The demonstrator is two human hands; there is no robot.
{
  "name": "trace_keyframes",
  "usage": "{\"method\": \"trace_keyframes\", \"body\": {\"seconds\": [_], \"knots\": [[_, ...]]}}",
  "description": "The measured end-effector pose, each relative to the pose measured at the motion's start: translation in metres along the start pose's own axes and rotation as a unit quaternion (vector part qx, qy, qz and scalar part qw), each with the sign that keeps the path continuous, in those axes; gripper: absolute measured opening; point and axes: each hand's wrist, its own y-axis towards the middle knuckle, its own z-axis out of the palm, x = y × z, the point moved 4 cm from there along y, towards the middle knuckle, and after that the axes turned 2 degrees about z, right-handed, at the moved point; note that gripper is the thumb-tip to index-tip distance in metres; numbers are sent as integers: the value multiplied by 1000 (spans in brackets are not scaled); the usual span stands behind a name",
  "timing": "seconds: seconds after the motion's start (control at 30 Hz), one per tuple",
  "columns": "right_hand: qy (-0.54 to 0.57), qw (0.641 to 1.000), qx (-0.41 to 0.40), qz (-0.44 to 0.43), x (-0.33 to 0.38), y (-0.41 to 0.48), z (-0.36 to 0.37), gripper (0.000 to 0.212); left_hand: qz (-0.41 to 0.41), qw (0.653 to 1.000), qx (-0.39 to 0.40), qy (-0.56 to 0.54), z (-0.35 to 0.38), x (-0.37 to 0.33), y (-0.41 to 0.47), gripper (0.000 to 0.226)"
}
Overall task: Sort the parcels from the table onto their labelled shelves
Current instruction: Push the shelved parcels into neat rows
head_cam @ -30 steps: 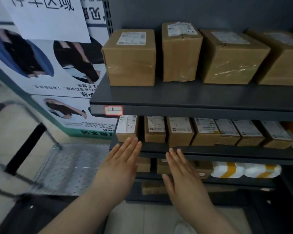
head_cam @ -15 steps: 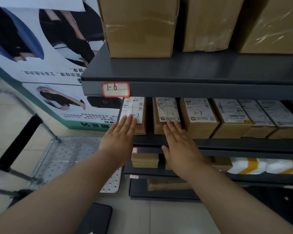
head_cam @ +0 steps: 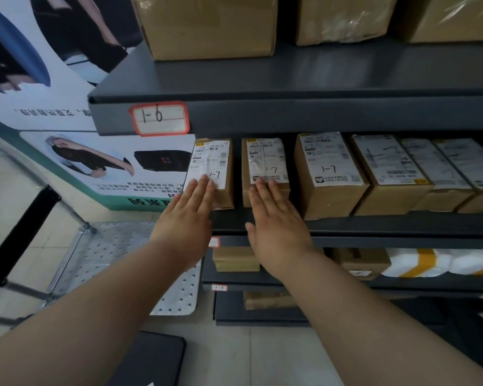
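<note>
To my left, a printed poster [head_cam: 67,121] covers the wall above pale floor tiles [head_cam: 262,358] and a perforated metal trolley [head_cam: 109,240].

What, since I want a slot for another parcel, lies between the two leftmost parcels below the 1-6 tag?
Nothing: the head view shows only a narrow bare strip of dark shelf between the leftmost parcel and the second parcel.

Dark shelf [head_cam: 374,225] carries a row of labelled parcels [head_cam: 329,174].

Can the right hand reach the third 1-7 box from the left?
Probably yes: right hand rests on the neighbouring box, and the third box sits at the shelf edge, front uncovered.
</note>
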Motion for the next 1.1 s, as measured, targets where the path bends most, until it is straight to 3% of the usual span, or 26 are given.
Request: {"method": "trace_keyframes", "body": {"seconds": [0.1,0.17,0.23,0.43,0.73,0.97,1.1], "knots": [[-19,995,-97,-30,-2,-17,-11,64,6,1000,-16,8,-7,-8,-2,69],[-24,982,-188,-10,-16,-34,-21,61,29,999,-32,12,-17,-23,-2,71],[-34,975,-219,30,-42,-48,-28,60,60,997,-47,9,-25,-42,0,69],[-110,977,-166,74,-97,-51,-31,59,114,991,-63,-2,-33,-100,17,66],[-74,989,-114,56,-96,-20,-34,65,113,993,-40,17,-34,-132,32,71],[-37,968,-227,106,-134,-46,-47,59,111,992,-60,14,-43,-135,35,73],[-46,968,-192,156,-192,-61,-43,63,130,987,-91,-3,-59,-154,34,77]]}}
